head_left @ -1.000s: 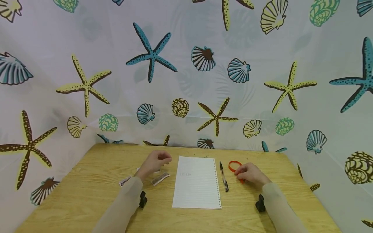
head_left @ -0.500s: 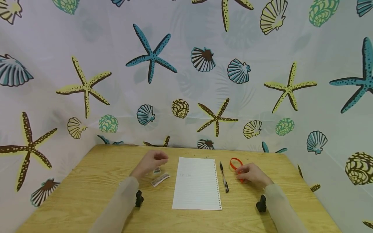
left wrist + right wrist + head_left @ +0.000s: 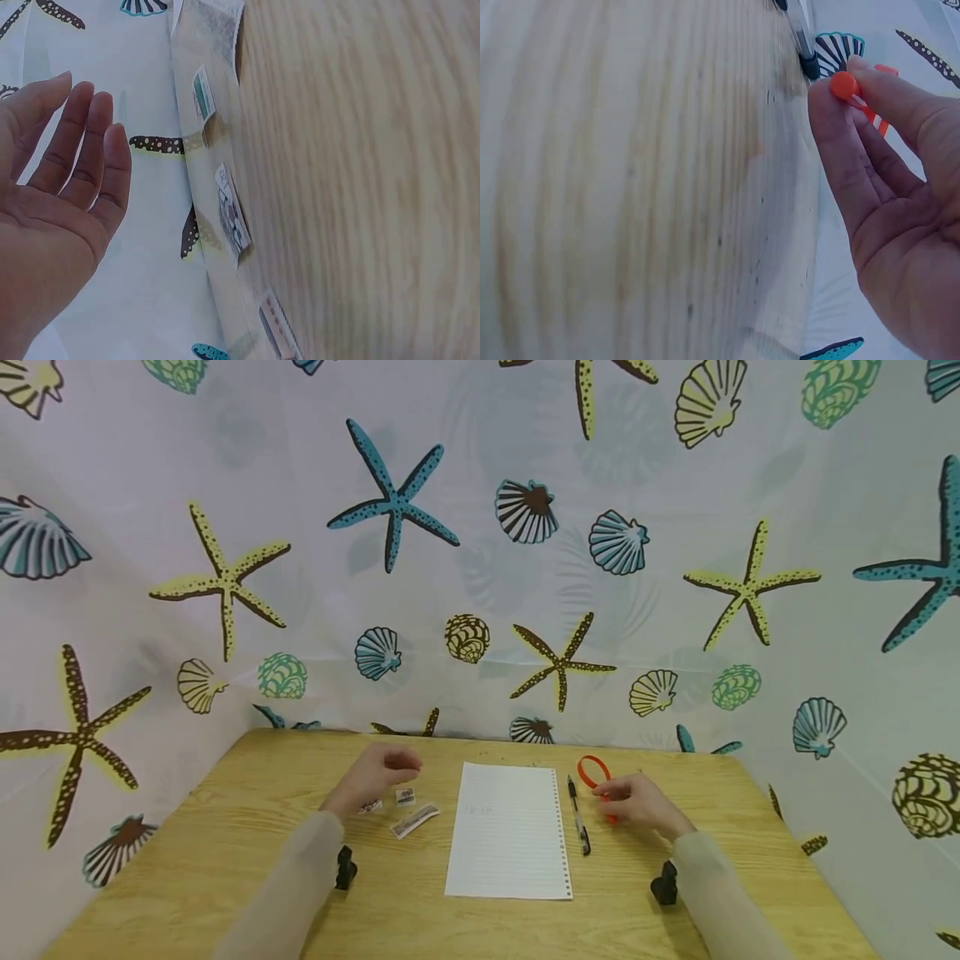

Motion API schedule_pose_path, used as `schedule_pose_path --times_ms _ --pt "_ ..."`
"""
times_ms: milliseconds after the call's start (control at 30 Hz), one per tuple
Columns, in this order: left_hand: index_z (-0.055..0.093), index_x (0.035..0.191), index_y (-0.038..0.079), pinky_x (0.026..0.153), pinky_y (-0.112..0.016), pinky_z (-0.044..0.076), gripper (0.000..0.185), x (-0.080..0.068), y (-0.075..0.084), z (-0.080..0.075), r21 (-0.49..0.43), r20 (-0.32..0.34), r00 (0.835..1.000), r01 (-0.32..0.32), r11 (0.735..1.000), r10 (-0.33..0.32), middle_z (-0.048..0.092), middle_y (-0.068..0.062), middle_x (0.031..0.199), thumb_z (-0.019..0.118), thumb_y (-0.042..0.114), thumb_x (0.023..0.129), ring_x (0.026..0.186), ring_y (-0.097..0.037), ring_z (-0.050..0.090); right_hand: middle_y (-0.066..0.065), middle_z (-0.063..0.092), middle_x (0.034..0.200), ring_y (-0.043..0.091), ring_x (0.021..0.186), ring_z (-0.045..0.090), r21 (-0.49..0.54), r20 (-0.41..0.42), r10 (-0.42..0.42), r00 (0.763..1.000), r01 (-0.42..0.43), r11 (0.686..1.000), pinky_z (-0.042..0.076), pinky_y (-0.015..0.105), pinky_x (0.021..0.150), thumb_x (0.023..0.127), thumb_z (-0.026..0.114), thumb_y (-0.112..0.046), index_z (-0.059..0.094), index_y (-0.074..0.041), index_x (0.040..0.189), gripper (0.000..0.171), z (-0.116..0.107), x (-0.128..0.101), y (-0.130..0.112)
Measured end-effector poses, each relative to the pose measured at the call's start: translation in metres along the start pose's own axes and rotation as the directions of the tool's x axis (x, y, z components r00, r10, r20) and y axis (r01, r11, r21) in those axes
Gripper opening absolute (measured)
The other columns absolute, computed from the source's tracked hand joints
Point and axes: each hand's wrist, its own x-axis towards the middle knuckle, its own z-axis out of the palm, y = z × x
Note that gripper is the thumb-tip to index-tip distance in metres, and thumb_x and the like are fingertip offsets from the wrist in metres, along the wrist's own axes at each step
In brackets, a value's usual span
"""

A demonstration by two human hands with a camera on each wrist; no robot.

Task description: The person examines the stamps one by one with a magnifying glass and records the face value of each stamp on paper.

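The right hand [image 3: 636, 803] pinches an orange band [image 3: 593, 772]: in the right wrist view the fingers [image 3: 855, 142] curl about its thin strap, and a round orange end [image 3: 844, 85] shows at the fingertips. In the head view the band's loop stands out past the fingertips, away from the person, lifted off the table [image 3: 225, 860]. Just left of that hand lies a black pen [image 3: 577, 817], and next to it a lined sheet [image 3: 508, 831] with punched holes along its right edge.

The left hand [image 3: 371, 782] hovers over the table, left of the sheet, holding nothing; the left wrist view shows its fingers [image 3: 82, 142] straight and relaxed, palm bare. Under and just beside it lie three small stamps [image 3: 406, 796], spread near each other on the wood, apart from the fingers. A shell-and-starfish curtain [image 3: 480, 543] hangs behind the table.
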Motion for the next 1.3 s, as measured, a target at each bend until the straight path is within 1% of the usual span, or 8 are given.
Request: schedule_pose_path --times_ms 100,233,433,600,900,1033,1167,1300 --pt "0.07 0.11 0.011 0.087 -0.039 0.055 0.017 -0.001 -0.003 -0.004 0.013 0.013 1.0 -0.015 1.0 0.014 0.069 -0.012 0.113 0.065 0.015 0.095 0.1 -0.021 0.065 0.009 0.069 0.099 0.014 0.081 0.062 0.01 0.012 -0.016 1.0 0.016 1.0 0.057 0.029 0.069 0.09 0.07 -0.013 0.069 -0.001 0.12 0.032 0.002 0.002 -0.002" --pt "0.068 0.115 0.007 0.09 -0.043 0.053 0.022 -0.006 -0.008 -0.013 0.008 0.035 0.999 0.011 1.0 -0.011 0.067 -0.015 0.117 0.064 0.014 0.095 0.104 -0.023 0.063 0.012 0.068 0.101 0.016 0.08 0.064 0.042 0.04 -0.048 0.998 0.046 0.998 0.058 0.032 0.069 0.09 0.072 -0.014 0.067 0.001 0.122 0.036 0.006 0.003 -0.006" --pt "0.063 0.123 -0.002 0.092 -0.048 0.052 0.029 -0.014 -0.016 -0.026 -0.004 0.077 0.996 0.036 0.999 -0.036 0.064 -0.022 0.121 0.063 0.009 0.095 0.106 -0.028 0.063 0.015 0.069 0.107 0.019 0.082 0.066 0.095 0.068 -0.035 0.997 0.029 0.995 0.059 0.035 0.071 0.089 0.072 -0.013 0.066 0.001 0.124 0.038 0.013 0.005 -0.015" --pt "0.066 0.117 -0.003 0.088 -0.042 0.054 0.026 -0.016 -0.024 -0.034 0.064 0.105 0.994 0.018 0.998 -0.025 0.066 -0.021 0.117 0.065 0.004 0.092 0.103 -0.027 0.064 0.018 0.069 0.111 0.018 0.082 0.068 0.118 0.1 -0.039 0.994 0.027 0.993 0.06 0.036 0.072 0.089 0.072 -0.011 0.066 0.002 0.123 0.037 0.02 0.01 -0.022" --pt "0.068 0.112 -0.004 0.081 -0.039 0.055 0.024 -0.025 -0.033 -0.044 0.111 0.132 0.989 0.046 0.993 -0.061 0.068 -0.019 0.111 0.064 -0.004 0.089 0.098 -0.029 0.063 0.023 0.067 0.115 0.02 0.078 0.068 0.151 0.123 -0.063 0.99 0.044 0.988 0.06 0.036 0.069 0.09 0.07 -0.008 0.065 0.003 0.125 0.037 0.032 0.018 -0.035" --pt "0.07 0.111 -0.002 0.077 -0.036 0.054 0.024 -0.025 -0.037 -0.044 0.144 0.126 0.986 0.09 0.986 -0.108 0.068 -0.016 0.109 0.065 -0.003 0.088 0.094 -0.025 0.062 0.02 0.067 0.111 0.017 0.073 0.067 0.148 0.138 -0.056 0.989 0.035 0.988 0.06 0.034 0.067 0.089 0.071 -0.008 0.065 0.002 0.124 0.037 0.04 0.022 -0.043" --pt "0.07 0.112 0.002 0.082 -0.041 0.054 0.026 -0.025 -0.04 -0.043 0.17 0.111 0.978 0.154 0.973 -0.175 0.066 -0.016 0.116 0.066 -0.002 0.087 0.1 -0.025 0.061 0.017 0.068 0.106 0.016 0.069 0.067 0.15 0.157 -0.062 0.986 0.038 0.988 0.06 0.034 0.066 0.087 0.073 -0.006 0.065 0.002 0.124 0.038 0.048 0.026 -0.05" --pt "0.071 0.112 0.003 0.084 -0.044 0.053 0.027 -0.026 -0.041 -0.044 0.205 0.101 0.972 0.187 0.961 -0.21 0.064 -0.018 0.122 0.066 -0.002 0.086 0.102 -0.026 0.058 0.015 0.069 0.103 0.016 0.069 0.068 0.164 0.169 -0.073 0.983 0.045 0.985 0.06 0.035 0.066 0.086 0.074 -0.006 0.065 0.002 0.123 0.039 0.056 0.029 -0.058"
